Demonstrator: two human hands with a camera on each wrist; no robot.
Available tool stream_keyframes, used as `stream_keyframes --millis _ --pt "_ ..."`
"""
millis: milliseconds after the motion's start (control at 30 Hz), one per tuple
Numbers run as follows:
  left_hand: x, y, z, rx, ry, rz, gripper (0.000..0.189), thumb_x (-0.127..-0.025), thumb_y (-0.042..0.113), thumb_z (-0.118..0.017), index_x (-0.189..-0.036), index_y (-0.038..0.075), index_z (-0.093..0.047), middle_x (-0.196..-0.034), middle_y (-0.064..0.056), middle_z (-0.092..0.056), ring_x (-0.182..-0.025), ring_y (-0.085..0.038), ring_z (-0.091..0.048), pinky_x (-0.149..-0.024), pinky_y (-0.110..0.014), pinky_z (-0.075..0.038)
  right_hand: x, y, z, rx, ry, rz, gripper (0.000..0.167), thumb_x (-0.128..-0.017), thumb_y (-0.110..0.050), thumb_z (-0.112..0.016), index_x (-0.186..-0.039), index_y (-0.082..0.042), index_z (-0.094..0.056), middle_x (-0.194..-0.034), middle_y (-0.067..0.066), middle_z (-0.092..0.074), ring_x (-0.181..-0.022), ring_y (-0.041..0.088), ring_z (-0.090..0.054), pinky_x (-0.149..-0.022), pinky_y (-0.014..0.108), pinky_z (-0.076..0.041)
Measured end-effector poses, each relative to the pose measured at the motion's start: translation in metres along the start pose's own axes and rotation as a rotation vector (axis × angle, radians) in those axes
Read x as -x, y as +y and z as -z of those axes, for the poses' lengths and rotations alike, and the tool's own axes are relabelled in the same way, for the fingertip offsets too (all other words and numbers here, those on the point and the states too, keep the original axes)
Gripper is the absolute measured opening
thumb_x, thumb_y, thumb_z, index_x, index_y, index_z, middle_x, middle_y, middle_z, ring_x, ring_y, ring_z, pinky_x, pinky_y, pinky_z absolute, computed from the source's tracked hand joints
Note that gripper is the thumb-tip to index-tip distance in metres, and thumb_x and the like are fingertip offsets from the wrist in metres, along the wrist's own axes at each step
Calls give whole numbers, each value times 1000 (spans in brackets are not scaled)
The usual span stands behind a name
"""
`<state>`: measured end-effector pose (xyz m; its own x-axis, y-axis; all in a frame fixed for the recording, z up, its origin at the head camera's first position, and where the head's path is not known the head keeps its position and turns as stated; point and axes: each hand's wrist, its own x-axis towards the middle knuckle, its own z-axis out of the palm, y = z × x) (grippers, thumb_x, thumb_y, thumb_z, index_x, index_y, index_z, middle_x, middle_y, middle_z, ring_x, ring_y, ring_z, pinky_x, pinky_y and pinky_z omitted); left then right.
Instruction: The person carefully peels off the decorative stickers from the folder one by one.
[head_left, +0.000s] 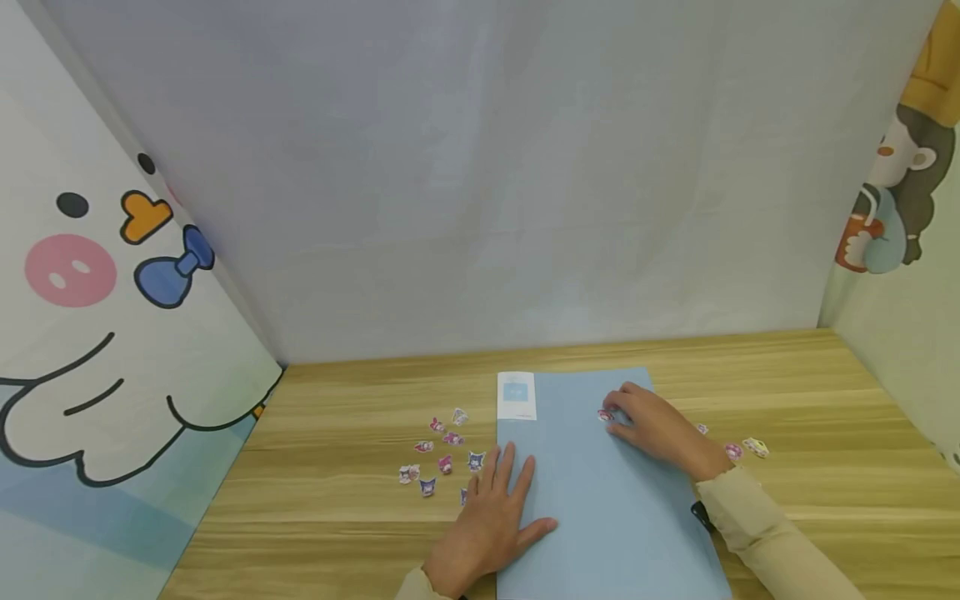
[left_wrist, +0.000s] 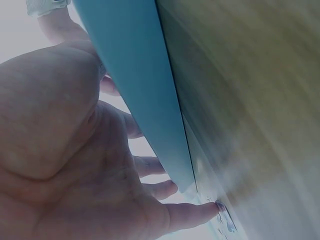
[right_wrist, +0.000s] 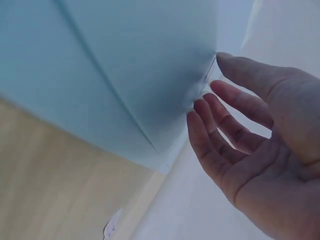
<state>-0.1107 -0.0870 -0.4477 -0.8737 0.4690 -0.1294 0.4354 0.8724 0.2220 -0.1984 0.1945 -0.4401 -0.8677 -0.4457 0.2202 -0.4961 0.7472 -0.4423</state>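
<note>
A light blue folder (head_left: 600, 517) with a white label (head_left: 517, 396) at its upper left lies on the table. Near the folder's upper right, my right hand (head_left: 656, 425) holds a small red-and-white cartoon sticker (head_left: 605, 414) between thumb and fingertips. The right wrist view shows the sticker edge-on (right_wrist: 210, 70), close against the blue surface; whether it is stuck down I cannot tell. My left hand (head_left: 491, 517) lies spread across the folder's left edge, thumb on the blue cover. Its little finger comes close to a loose sticker (left_wrist: 227, 217) on the table.
Several cartoon stickers, among them a dark blue one (head_left: 427, 487) and a pink one (head_left: 446, 464), are scattered left of the folder. To its right lie a pink sticker (head_left: 732, 451) and a yellow one (head_left: 756, 447). A pale curtain (head_left: 525, 208) hangs behind the wooden table (head_left: 337, 417).
</note>
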Motion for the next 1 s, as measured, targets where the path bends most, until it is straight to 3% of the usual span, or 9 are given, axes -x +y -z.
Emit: stream_keyframes --millis 300,600,1000 --pt "0 1 2 13 3 1 81 -100 62 -52 -159 10 -35 -166 -21 -23 -153 -42 -20 -110 -65 -37 -12 -4 2 -15 -29 -27 10 -94 -2 -72 -104 -2 -70 -94 6 -60 -83 19 -57 -76 41 -52" --pt "-2 1 2 9 -6 12 82 -100 63 -52 -159 10 -35 -167 -21 -23 -153 -41 -19 -110 -65 -37 -14 1 0 -37 -65 -7 12 -93 2 -71 -96 -7 -64 -95 6 -56 -82 18 -51 -74 39 -48" --pt "-3 1 3 7 -29 22 81 -100 63 -53 -159 11 -35 -167 -20 -22 -154 -41 -18 -111 -65 -36 -15 2 -1 -1 -66 37 12 -94 1 -70 -99 -8 -63 -96 4 -54 -82 17 -52 -73 37 -49"
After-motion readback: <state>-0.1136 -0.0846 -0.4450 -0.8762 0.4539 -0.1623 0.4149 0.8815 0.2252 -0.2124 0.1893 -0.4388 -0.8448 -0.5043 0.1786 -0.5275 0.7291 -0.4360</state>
